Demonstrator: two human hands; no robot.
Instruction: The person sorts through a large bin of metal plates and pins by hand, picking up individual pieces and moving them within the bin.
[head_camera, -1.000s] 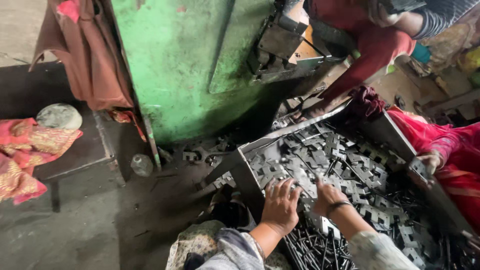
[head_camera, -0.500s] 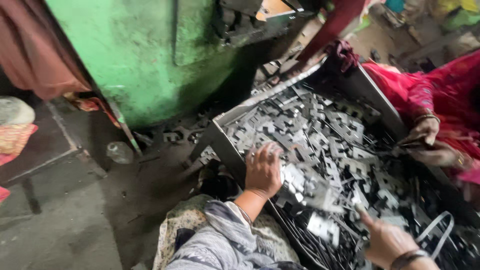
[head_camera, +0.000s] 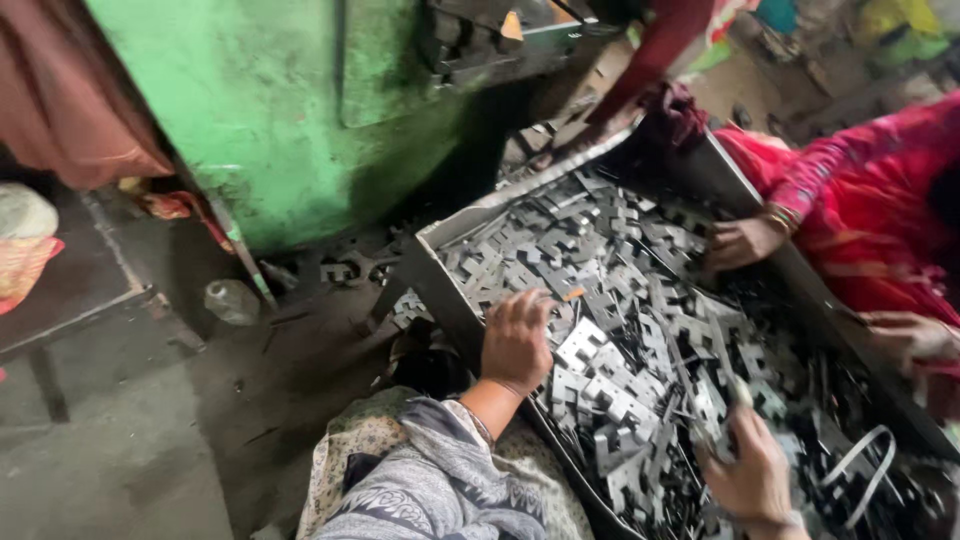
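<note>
Left hand (head_camera: 516, 340) of ours is lying palm-down on the heap of flat grey metal stampings (head_camera: 610, 330), fingers spread loose and resting on the pieces near the tray's near-left wall, not really closed around any of them. Our right hand (head_camera: 752, 470) is lower down on the pile, fingers curled into the stampings, but we honestly can't tell if it has one pinched or is just digging in. All those stampings fill a big metal tray (head_camera: 440, 262) that sits on the floor, tilted cornerwise toward us, right beside a big green machine (head_camera: 290, 120). Across the tray a person in a red patterned sleeve (head_camera: 850, 170) has one hand (head_camera: 742, 242) on the far side of the pile and another hand (head_camera: 912, 340) at the tray's right edge. A few stray stampings lie on the dark floor (head_camera: 130, 440) by the tray's left corner, near a small round jar (head_camera: 230, 300).
</note>
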